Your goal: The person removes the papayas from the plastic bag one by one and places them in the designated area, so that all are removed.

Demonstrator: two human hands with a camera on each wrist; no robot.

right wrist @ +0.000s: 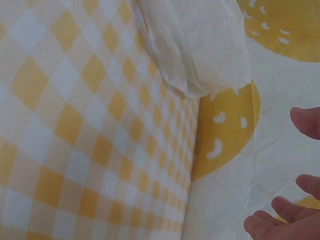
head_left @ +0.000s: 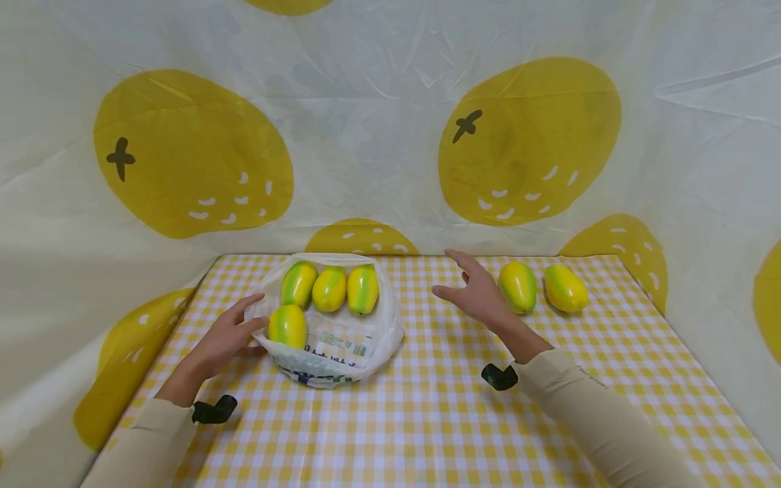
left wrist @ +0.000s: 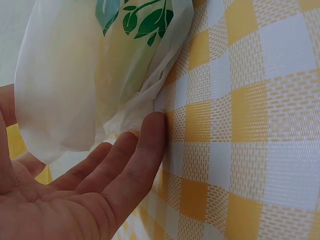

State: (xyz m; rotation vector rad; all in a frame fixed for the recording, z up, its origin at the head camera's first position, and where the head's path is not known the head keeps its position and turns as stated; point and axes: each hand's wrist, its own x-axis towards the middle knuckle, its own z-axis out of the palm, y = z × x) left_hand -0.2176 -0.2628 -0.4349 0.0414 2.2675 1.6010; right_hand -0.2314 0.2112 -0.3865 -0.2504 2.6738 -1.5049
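Observation:
A thin white plastic bag (head_left: 387, 342) with printed writing lies spread with its mouth facing up, several yellow-green papayas (head_left: 329, 289) inside it. My left hand (head_left: 222, 339) is at the bag's left side, fingers loosely extended against the plastic. In the left wrist view, the fingertips (left wrist: 151, 125) reach along the underside of the bag (left wrist: 60, 90), low by the tablecloth. My right hand (head_left: 478, 295) hovers between the bag and two loose papayas, its thumb and fingers spread and holding nothing. The nearer loose papaya (head_left: 517, 287) is just beyond the right wrist; the other papaya (head_left: 565, 289) lies farther right.
A yellow-and-white checked tablecloth (head_left: 427, 420) covers the table. Behind and at both sides hangs a pale curtain (head_left: 366, 135) with large yellow fruit prints, meeting the table's back edge. Dark wrist mounts (head_left: 215, 409) show below the hands.

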